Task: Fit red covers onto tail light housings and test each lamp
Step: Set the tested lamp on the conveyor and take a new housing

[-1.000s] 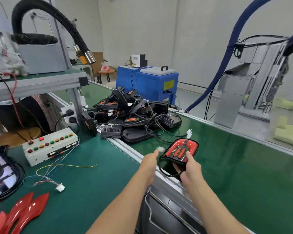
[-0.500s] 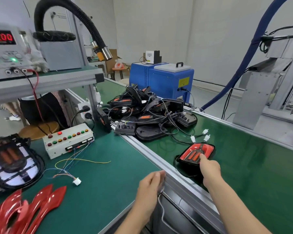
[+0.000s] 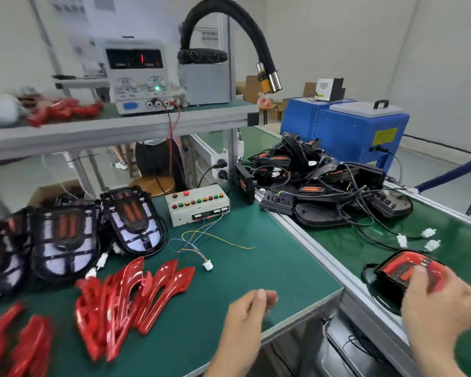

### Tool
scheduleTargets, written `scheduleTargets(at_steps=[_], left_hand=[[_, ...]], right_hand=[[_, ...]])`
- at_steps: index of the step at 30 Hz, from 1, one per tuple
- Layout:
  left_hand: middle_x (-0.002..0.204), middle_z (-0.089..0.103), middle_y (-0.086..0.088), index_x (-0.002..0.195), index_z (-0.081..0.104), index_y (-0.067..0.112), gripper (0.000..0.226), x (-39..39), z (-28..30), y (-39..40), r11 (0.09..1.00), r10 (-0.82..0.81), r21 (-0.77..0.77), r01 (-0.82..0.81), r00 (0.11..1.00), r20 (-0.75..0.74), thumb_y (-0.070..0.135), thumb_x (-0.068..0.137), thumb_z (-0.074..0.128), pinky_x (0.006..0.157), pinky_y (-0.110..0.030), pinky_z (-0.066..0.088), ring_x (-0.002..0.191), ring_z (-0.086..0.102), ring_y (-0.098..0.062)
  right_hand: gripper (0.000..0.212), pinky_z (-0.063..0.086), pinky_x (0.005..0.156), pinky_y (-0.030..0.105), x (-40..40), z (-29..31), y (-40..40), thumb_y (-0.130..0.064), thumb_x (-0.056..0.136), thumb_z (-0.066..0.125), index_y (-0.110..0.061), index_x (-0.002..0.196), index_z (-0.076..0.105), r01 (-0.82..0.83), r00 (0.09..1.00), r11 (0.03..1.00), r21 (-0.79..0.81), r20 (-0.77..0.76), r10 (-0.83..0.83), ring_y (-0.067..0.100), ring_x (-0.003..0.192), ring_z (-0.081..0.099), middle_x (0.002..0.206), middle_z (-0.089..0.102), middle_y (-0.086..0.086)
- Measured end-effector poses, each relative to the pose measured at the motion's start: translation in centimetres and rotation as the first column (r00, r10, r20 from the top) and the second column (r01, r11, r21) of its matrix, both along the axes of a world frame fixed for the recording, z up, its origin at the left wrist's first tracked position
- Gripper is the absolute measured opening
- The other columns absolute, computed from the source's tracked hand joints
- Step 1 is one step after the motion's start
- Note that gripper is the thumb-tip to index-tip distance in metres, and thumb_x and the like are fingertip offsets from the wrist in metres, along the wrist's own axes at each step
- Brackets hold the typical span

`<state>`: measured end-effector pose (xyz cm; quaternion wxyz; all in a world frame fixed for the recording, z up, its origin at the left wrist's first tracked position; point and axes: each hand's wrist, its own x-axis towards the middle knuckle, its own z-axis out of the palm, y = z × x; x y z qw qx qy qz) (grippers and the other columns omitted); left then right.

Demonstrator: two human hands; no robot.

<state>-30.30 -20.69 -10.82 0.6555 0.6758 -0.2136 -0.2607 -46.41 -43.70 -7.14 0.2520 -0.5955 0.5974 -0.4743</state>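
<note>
At nine o'clock, black tail light housings with orange inner strips [image 3: 65, 240] lie in a row on the green workbench mat [image 3: 256, 268], and glossy red plastic covers [image 3: 131, 297] are heaped just in front of them at about seven o'clock. Near the centre sits a white test box with coloured buttons [image 3: 197, 204], thin wires trailing from it to a small white connector [image 3: 207, 265]. At six o'clock the left hand [image 3: 249, 308] hovers over the mat edge, fingers loosely curled, holding nothing. At one o'clock a tangled pile of black housings and cables [image 3: 318, 183] rests on the green conveyor belt [image 3: 460, 240]. At four o'clock the right hand [image 3: 435, 297] rests on the assembled red-covered lamp [image 3: 400, 270] lying on the belt; motion blur hides whether it grips.
</note>
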Motion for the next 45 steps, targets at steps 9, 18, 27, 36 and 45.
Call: scheduleTargets(at_steps=[9, 18, 27, 36, 45], left_hand=[[0.086, 0.072, 0.026, 0.09, 0.072, 0.037, 0.022, 6.4, 1.1, 9.2, 0.924, 0.211, 0.237, -0.299, 0.918, 0.334, 0.018, 0.098, 0.062, 0.082, -0.023, 0.054, 0.083, 0.07, -0.003], [0.078, 0.074, 0.015, 0.086, 0.073, 0.032, 0.015, 12.6, 4.3, 16.4, 0.797, 0.413, 0.243, -0.553, 0.793, 0.448, 0.022, 0.095, 0.066, 0.07, -0.013, 0.049, 0.075, 0.067, -0.001], [0.061, 0.05, 0.003, 0.072, 0.048, 0.014, 0.033, 25.1, 5.3, 14.9, 0.586, 0.412, 0.467, -0.662, 0.74, 0.532, 0.029, 0.1, 0.059, 0.048, -0.025, 0.035, 0.054, 0.047, -0.011], [0.115, 0.061, -0.017, 0.125, 0.042, 0.003, 0.036, 28.6, 4.1, 11.7, 0.506, 0.458, 0.596, -0.624, 0.78, 0.427, 0.022, 0.098, 0.056, 0.074, -0.039, 0.043, 0.103, 0.061, -0.037], [0.118, 0.063, -0.022, 0.114, 0.055, 0.001, 0.025, 29.5, 3.5, 12.1, 0.553, 0.475, 0.571, -0.607, 0.793, 0.382, 0.013, 0.093, 0.06, 0.087, -0.045, 0.055, 0.108, 0.061, -0.042]], right_hand=[[0.013, 0.039, 0.08, 0.011, 15.0, -2.9, 15.2, -0.024, 0.1, 0.062, -0.027, 0.11, 0.068, -0.852, 0.509, 0.512, 0.109, -0.055, 0.859, -0.006, 0.088, 0.061, 0.099, 0.07, -0.015], [0.015, 0.046, 0.062, 0.016, 22.6, -3.7, 21.9, -0.026, 0.098, 0.062, -0.026, 0.083, 0.066, -0.952, 0.177, 0.198, 0.233, -0.108, 0.978, 0.0, 0.063, 0.059, 0.067, 0.067, -0.022], [0.022, 0.044, 0.06, 0.015, 22.4, -5.0, 21.8, -0.024, 0.095, 0.066, -0.04, 0.079, 0.064, -0.957, 0.221, 0.224, 0.181, -0.042, 0.974, 0.009, 0.058, 0.057, 0.063, 0.063, -0.01], [0.017, 0.043, 0.056, 0.014, 23.4, -6.3, 21.7, -0.028, 0.087, 0.075, -0.043, 0.081, 0.068, -0.945, 0.277, 0.281, 0.166, -0.042, 0.96, 0.004, 0.053, 0.056, 0.059, 0.064, -0.005], [0.02, 0.039, 0.051, 0.013, 23.3, -6.3, 21.6, -0.025, 0.084, 0.077, -0.042, 0.075, 0.069, -0.953, 0.275, 0.275, 0.13, -0.019, 0.961, 0.003, 0.047, 0.046, 0.051, 0.055, -0.01]])
